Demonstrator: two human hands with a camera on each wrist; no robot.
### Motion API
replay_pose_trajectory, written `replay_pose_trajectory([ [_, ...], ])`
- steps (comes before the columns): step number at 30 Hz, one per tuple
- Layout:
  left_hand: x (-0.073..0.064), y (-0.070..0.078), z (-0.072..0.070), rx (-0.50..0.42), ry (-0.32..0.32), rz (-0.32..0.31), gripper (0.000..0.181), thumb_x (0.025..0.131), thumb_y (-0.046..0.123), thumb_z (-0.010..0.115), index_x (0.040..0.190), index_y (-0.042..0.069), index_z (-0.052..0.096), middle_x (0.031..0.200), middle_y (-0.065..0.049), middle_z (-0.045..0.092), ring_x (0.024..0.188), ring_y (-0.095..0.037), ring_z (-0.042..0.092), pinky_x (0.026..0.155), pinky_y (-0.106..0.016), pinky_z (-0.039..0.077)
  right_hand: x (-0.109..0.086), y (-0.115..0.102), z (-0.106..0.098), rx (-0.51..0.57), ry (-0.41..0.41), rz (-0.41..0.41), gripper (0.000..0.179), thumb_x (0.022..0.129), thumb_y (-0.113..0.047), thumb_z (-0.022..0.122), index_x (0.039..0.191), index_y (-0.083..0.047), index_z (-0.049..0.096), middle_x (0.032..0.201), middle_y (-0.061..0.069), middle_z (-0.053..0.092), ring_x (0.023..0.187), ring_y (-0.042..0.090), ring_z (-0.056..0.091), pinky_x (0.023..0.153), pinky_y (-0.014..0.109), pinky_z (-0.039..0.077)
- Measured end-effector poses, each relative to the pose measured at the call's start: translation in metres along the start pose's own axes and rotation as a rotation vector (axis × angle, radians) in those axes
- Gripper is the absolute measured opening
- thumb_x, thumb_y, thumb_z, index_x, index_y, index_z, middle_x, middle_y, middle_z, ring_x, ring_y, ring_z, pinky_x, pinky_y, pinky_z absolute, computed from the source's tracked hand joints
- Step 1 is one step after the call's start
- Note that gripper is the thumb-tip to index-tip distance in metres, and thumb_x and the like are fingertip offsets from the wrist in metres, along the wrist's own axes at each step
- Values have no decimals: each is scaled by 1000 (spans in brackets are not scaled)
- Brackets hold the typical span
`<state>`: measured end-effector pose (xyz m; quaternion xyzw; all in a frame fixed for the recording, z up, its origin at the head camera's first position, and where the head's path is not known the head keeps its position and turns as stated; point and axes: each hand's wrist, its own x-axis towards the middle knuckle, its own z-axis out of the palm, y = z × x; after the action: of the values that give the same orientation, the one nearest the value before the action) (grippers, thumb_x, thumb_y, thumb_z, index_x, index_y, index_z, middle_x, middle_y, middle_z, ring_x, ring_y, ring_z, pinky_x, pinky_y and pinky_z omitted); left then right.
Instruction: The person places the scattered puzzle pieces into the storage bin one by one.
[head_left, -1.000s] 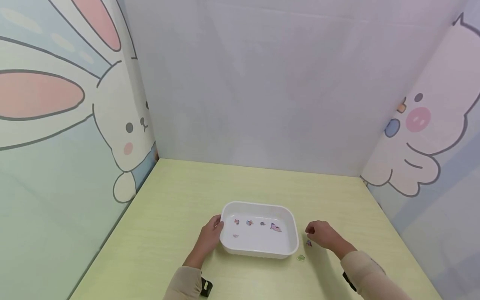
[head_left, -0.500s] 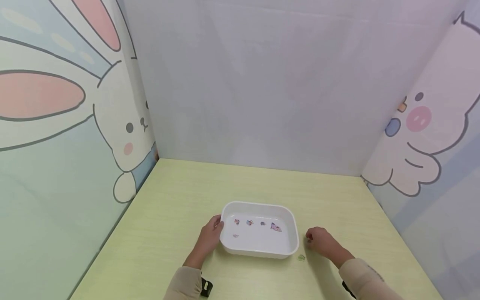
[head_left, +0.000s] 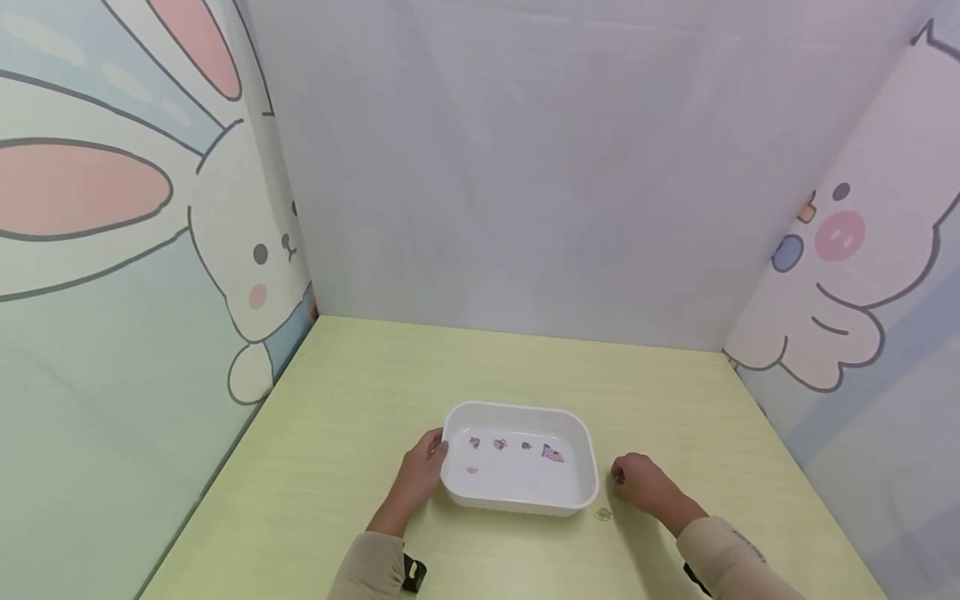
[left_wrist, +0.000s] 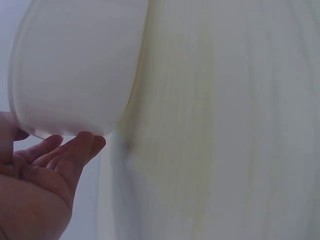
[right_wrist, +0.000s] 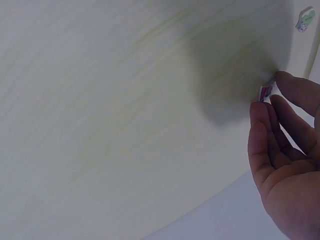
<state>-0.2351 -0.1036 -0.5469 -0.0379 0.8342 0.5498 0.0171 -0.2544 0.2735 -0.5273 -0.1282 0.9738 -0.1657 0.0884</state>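
Observation:
My left hand (head_left: pixel 418 477) grips the left end of a white rectangular tray (head_left: pixel 519 505); in the left wrist view the thumb is at the rim and fingers (left_wrist: pixel 84 145) touch the outer wall. Several small flat printed pieces, one a larger pink piece (head_left: pixel 552 453), lie inside it. Right of the tray, my right hand (head_left: pixel 647 483) is low over the table. The right wrist view shows its thumb and fingers closed about a small colourful printed piece (right_wrist: pixel 265 92) at the tabletop, partly hidden by the fingertips. A green printed piece (head_left: pixel 602 514) lies nearby, by the tray's front right corner.
The pale yellow-green table (head_left: pixel 375 367) is bounded by a plain grey back wall (head_left: pixel 495 183). Side walls carry a rabbit drawing (head_left: pixel 247 250) on the left and another white cartoon animal (head_left: pixel 847 275) on the right.
My right hand has come down slightly toward me over the small colourful piece, which it now covers in the head view. The left hand and tray have stayed in place.

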Motion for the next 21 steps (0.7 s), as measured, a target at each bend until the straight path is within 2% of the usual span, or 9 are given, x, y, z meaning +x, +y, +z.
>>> replay_pose_trajectory([
  [4, 0, 1, 0, 2, -1, -1, 42, 103, 20, 46, 138, -2, 48, 136, -22, 53, 126, -41, 47, 103, -56, 37, -2, 0, -1, -10, 12, -33, 6, 78, 4, 70, 80, -1, 67, 74, 1, 56, 70, 18, 52, 65, 38, 50],
  [10, -1, 4, -1, -5, 6, 2, 41, 103, 20, 46, 137, -2, 49, 134, -22, 55, 124, -40, 50, 102, -55, 40, -5, -1, 0, -34, 42, -62, 15, 79, 4, 70, 73, -8, 63, 69, -2, 51, 65, 14, 47, 60, 33, 47],
  [21, 0, 4, -1, 0, 7, 4, 40, 103, 20, 46, 137, -1, 50, 133, -21, 56, 124, -40, 50, 103, -55, 39, -8, -3, -1, -22, 19, -35, 18, 81, 4, 69, 72, -9, 61, 69, -2, 48, 65, 14, 45, 58, 32, 45],
])
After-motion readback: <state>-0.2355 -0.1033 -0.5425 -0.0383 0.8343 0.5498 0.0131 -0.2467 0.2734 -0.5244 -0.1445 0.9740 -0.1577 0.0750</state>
